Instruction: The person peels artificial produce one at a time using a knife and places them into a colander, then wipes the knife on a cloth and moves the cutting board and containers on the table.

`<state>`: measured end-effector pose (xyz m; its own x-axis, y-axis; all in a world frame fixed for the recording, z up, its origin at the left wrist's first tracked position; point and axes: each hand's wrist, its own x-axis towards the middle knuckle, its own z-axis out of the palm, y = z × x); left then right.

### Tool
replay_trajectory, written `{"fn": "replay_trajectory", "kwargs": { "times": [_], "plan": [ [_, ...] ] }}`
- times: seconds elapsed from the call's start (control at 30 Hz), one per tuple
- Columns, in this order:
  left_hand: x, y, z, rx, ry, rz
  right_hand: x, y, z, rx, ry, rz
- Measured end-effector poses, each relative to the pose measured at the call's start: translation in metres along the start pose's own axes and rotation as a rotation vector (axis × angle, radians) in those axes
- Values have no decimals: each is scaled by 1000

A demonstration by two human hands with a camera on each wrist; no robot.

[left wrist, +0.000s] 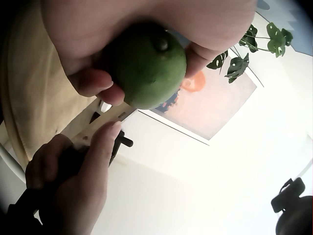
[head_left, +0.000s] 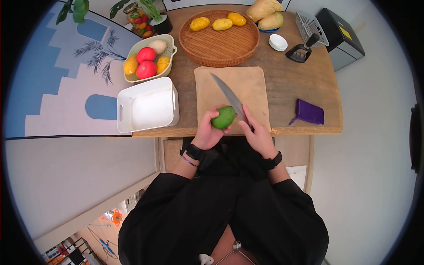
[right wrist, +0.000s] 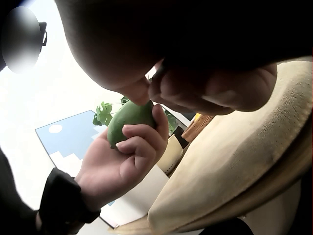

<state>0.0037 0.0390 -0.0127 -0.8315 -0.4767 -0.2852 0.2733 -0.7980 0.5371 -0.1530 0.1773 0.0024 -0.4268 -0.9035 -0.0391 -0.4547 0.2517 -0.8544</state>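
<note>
My left hand (head_left: 210, 129) grips a green oval fruit (head_left: 223, 118) just above the front edge of the cutting board (head_left: 234, 86). In the left wrist view the fruit (left wrist: 149, 71) shows a small round nub at one end, with fingers curled about it. My right hand (head_left: 257, 136) holds a large kitchen knife (head_left: 227, 92) by its handle, the blade slanting away over the board toward the upper left. The knife's handle is mostly hidden by the fingers. Close beside the fruit (right wrist: 131, 120) are the right fingertips, seen in the right wrist view.
A white bin (head_left: 148, 106) and a basket (head_left: 171, 66) of red and yellow produce stand left. Behind the board is a round wicker tray (head_left: 218, 44) with yellow oval fruits. To the right lie a purple pouch (head_left: 309, 112), a black-handled tool (head_left: 301, 52) and a small white bowl (head_left: 278, 43).
</note>
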Motion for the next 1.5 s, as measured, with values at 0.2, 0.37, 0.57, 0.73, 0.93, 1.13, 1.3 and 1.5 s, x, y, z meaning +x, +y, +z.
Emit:
{"fn": "replay_trajectory", "kwargs": {
  "times": [0.2, 0.37, 0.57, 0.73, 0.93, 1.13, 1.3, 1.5],
  "plan": [
    [8, 1, -2, -94, 9, -40, -2, -5, -6, -54, 58, 8],
    [19, -13, -14, -219, 32, -21, -11, -19, 3, -224, 48, -276],
    [18, -7, -11, -195, -21, -3, -18, -24, 15, -384, -30, -260],
    [16, -15, -10, -112, 35, 90, -18, -22, 19, -420, 36, -267],
    [11, -6, 5, -90, 230, 25, -15, -18, 11, -327, -7, -192],
    [11, -2, -13, 36, 16, 29, -4, -10, -3, -88, -38, -37],
    [21, -14, -25, -21, 45, -41, -4, -8, -3, -49, 41, -12],
    [22, -19, -10, -34, 193, -25, -18, -23, 13, -275, -22, -239]
  ]
}}
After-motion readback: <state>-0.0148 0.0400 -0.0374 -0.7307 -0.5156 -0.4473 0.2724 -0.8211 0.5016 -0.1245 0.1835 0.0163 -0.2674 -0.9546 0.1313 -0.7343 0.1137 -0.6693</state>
